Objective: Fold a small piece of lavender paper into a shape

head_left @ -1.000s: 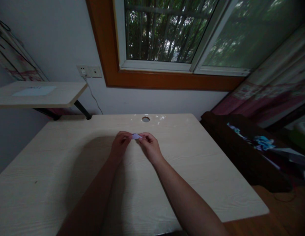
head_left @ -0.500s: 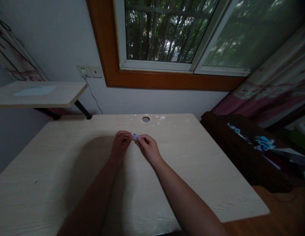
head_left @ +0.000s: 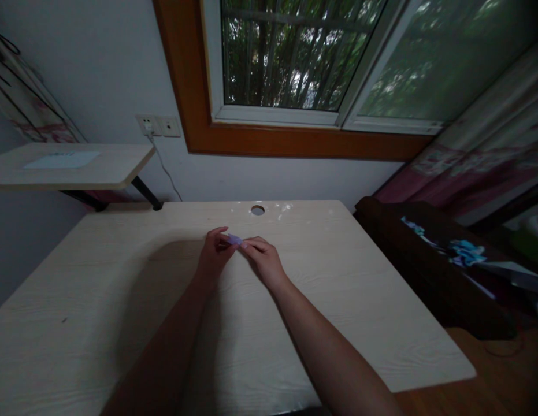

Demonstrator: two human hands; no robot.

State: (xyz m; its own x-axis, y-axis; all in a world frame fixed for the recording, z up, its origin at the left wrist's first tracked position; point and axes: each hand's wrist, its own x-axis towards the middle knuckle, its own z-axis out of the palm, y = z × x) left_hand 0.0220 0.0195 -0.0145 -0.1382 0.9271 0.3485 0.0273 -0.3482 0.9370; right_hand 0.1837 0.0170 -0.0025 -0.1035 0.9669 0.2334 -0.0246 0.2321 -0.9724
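A small pale purple piece of folded paper [head_left: 234, 238] is held just above the light wooden desk [head_left: 121, 277], near its far middle. My left hand [head_left: 213, 256] pinches its left end with thumb and fingers curled. My right hand [head_left: 263, 261] pinches its right end, fingertips meeting the left hand's. Most of the paper is hidden between the fingers.
A round cable hole [head_left: 257, 210] lies in the desk beyond the hands. A raised side shelf [head_left: 73, 167] with a sheet on it stands at the left. A dark wooden piece of furniture [head_left: 429, 260] with coloured clutter stands at the right. A window is above.
The hands have closed in on each other, so less of the purple paper shows. The left thumb has lifted slightly. The arms stay in place.
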